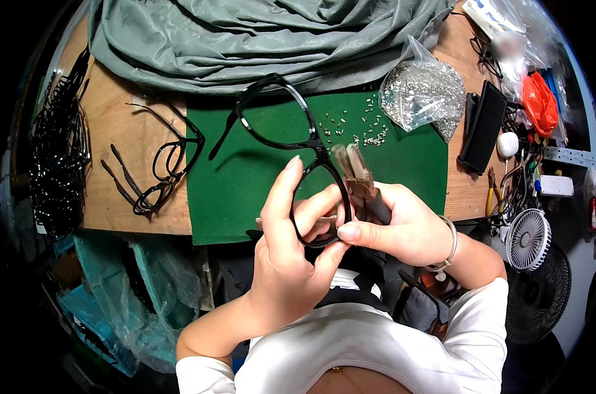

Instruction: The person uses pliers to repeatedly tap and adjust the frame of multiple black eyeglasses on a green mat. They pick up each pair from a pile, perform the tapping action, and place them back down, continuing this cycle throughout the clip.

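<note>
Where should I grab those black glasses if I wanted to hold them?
Probably the far rim of the glasses, coming from above the green mat. That lens ring is free, while the left hand and right hand with pliers crowd the near one.

I see a wooden bench (124, 131) carrying a green mat (245, 177), grey cloth (245, 39), loose black frames (163, 167), a bag of metal parts (424, 92) and a black case (483, 125).
</note>
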Demonstrator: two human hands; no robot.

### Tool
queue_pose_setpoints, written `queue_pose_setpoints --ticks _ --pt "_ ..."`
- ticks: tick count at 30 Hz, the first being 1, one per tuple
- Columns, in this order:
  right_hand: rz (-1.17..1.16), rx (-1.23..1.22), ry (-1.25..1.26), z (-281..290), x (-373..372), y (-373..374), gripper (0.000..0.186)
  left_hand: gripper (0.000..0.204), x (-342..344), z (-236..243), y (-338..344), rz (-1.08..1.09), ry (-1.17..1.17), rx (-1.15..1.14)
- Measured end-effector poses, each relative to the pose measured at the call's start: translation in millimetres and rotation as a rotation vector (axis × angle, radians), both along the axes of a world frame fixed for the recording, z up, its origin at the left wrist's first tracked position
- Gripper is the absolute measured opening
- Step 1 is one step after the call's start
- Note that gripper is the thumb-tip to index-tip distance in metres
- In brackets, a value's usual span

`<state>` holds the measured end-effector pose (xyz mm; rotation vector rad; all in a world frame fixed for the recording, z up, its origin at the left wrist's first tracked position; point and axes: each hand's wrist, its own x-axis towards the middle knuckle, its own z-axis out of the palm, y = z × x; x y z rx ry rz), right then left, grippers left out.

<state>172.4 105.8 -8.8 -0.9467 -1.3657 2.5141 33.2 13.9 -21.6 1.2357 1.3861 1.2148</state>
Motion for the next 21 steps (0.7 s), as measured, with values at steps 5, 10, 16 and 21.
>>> queue_pose_setpoints --ticks 5,10,16,21 --pt "0.041 0.028 0.045 -0.8 0.6 0.5 0.016 0.083 -4.8 3.5 -0.5 -0.016 -0.177 -0.080" --pt "0.052 -0.163 0.133 6.3 -6.7 3.1 0.016 0.086 -11.7 14.6 -3.5 0.007 -0.321 -0.134" --pt "0.132 0.190 -0.027 6.8 9.1 1.8 0.020 0.084 -22.1 21.9 -8.0 0.015 -0.422 -0.162" --pt "0.551 0.419 -0.181 13.7 19.1 4.9 0.029 0.091 -25.7 20.7 -11.1 0.018 -0.399 -0.173"
